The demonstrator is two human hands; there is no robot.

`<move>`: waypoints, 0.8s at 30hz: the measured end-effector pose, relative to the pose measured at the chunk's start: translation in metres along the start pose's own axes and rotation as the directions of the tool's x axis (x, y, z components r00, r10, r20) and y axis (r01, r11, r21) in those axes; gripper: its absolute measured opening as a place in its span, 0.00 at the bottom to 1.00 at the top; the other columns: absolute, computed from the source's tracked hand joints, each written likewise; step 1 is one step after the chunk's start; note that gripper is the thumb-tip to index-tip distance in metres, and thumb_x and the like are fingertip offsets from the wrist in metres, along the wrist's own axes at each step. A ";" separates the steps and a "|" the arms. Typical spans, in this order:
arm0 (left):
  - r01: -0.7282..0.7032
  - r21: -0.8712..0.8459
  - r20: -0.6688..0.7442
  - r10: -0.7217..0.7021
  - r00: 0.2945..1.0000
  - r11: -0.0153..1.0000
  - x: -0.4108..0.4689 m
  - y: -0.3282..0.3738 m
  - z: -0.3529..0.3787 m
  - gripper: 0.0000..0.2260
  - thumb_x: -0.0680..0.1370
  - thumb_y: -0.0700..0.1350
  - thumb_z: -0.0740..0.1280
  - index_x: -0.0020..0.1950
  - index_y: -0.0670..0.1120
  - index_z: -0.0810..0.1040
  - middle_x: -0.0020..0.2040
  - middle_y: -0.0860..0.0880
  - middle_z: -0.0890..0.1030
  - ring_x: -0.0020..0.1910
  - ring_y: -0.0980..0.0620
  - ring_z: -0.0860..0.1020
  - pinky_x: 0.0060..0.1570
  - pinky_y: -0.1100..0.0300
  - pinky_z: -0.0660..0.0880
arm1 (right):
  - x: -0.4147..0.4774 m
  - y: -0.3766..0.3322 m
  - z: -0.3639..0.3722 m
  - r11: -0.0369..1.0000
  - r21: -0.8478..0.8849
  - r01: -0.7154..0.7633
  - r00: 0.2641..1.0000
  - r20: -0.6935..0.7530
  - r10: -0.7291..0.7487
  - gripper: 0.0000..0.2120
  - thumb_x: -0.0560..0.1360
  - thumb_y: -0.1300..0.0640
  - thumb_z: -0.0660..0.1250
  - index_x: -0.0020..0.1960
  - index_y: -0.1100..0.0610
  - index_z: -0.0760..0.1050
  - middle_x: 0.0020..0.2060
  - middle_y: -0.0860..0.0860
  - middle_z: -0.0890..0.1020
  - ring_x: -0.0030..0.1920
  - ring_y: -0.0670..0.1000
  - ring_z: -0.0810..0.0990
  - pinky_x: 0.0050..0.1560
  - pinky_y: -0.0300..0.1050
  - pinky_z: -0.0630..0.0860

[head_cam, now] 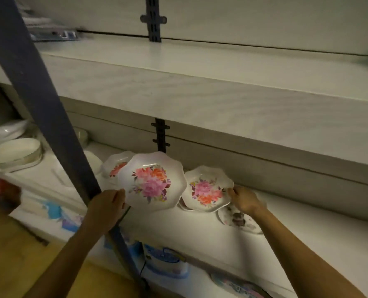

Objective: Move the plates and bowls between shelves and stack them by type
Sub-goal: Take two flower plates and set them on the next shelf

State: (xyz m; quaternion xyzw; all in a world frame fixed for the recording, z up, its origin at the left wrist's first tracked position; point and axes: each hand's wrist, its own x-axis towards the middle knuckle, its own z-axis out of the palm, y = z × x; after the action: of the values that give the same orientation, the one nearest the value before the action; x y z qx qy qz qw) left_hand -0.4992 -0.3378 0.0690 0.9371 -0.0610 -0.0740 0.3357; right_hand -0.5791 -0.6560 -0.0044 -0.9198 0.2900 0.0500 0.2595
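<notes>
My left hand [108, 203] grips the near edge of a white scalloped plate with pink and orange flowers [152, 181], tilted up above the lower shelf [178, 229]. My right hand [244, 200] holds the right rim of a second flowered plate [206, 189], which rests tilted over other plates. A third flowered plate [114, 166] sits behind the left one. A plate with a darker pattern [239, 221] lies flat under my right wrist.
A dark blue slanted post [38, 93] crosses in front of the shelves at left. White oval dishes [13, 152] sit at far left. The upper shelf [200, 67] spans the frame. Patterned dishes [165, 263] lie on the shelf below.
</notes>
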 end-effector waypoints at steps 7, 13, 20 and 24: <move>0.059 0.002 -0.074 -0.059 0.996 0.998 -0.001 -0.011 0.014 0.18 0.81 0.44 0.55 0.30 0.49 0.65 0.38 0.44 0.75 0.46 0.41 0.78 0.47 0.54 0.71 | 0.047 -0.005 0.006 0.998 -0.054 0.044 0.987 0.157 -0.035 0.22 0.80 0.47 0.51 0.65 0.60 0.71 0.64 0.58 0.76 0.63 0.58 0.74 0.63 0.50 0.70; 0.089 -0.027 -0.057 -0.090 0.994 0.996 0.008 -0.015 0.031 0.18 0.81 0.46 0.54 0.31 0.48 0.66 0.35 0.46 0.73 0.39 0.48 0.72 0.45 0.59 0.66 | 0.060 -0.012 0.008 0.977 -0.209 0.047 0.986 0.166 -0.012 0.26 0.78 0.41 0.52 0.69 0.55 0.67 0.66 0.56 0.74 0.65 0.58 0.73 0.66 0.51 0.69; 0.034 0.019 0.078 -0.035 0.996 0.999 0.034 0.002 0.060 0.18 0.81 0.46 0.53 0.31 0.50 0.64 0.31 0.52 0.69 0.42 0.48 0.72 0.45 0.59 0.66 | 0.020 -0.002 -0.012 0.984 -0.158 0.088 0.993 0.092 -0.074 0.21 0.79 0.41 0.49 0.35 0.49 0.71 0.34 0.48 0.77 0.40 0.52 0.76 0.39 0.42 0.70; -0.018 0.064 0.166 0.007 0.986 0.998 0.051 0.024 0.082 0.18 0.81 0.47 0.54 0.30 0.51 0.64 0.34 0.50 0.73 0.43 0.48 0.72 0.51 0.52 0.71 | -0.007 0.013 -0.028 0.974 -0.208 0.088 0.994 0.082 -0.072 0.19 0.78 0.39 0.50 0.33 0.49 0.63 0.36 0.49 0.75 0.40 0.51 0.73 0.40 0.44 0.68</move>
State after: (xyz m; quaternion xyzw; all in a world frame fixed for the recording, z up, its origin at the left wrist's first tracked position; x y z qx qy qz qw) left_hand -0.4654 -0.4160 0.0166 0.9377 -0.0969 -0.1476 0.2993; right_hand -0.5939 -0.6749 0.0155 -0.9506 0.2358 0.1041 0.1728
